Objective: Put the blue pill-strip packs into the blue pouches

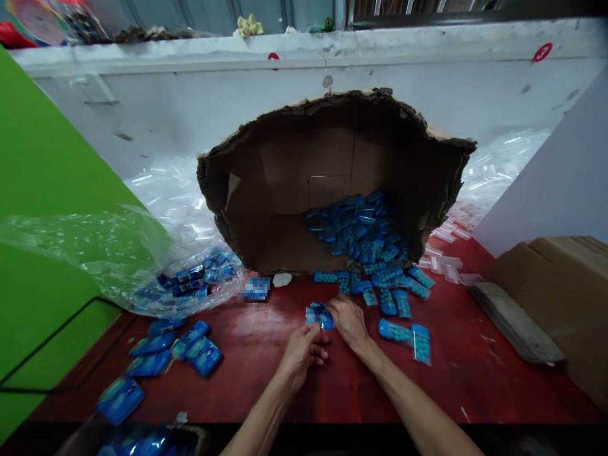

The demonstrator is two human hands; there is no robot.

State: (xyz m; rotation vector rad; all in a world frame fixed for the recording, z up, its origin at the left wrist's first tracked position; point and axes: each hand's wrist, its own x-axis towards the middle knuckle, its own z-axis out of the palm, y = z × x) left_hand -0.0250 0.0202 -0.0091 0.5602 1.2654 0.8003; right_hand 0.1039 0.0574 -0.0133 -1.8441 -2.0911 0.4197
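A small blue packet (319, 315) lies between my two hands over the red table. My left hand (303, 351) pinches its lower edge, with the other fingers curled. On the packet's right side, my right hand (346, 318) has its fingers closed on it. Just beyond my right hand, blue blister-like cases (387, 301) are scattered before the torn opening of a cardboard box (275, 234). More of these cases (361, 228) are heaped inside the box. Two cases (421, 344) lie right of my right forearm. Filled blue packets (204, 356) lie at the left.
A clear plastic bag (166, 297) with blue packets stands at the left, by a green panel (57, 158). At the right are a grey flat piece (515, 323) and a cardboard carton (560, 304). An open box of blue packets (147, 441) sits below the front edge.
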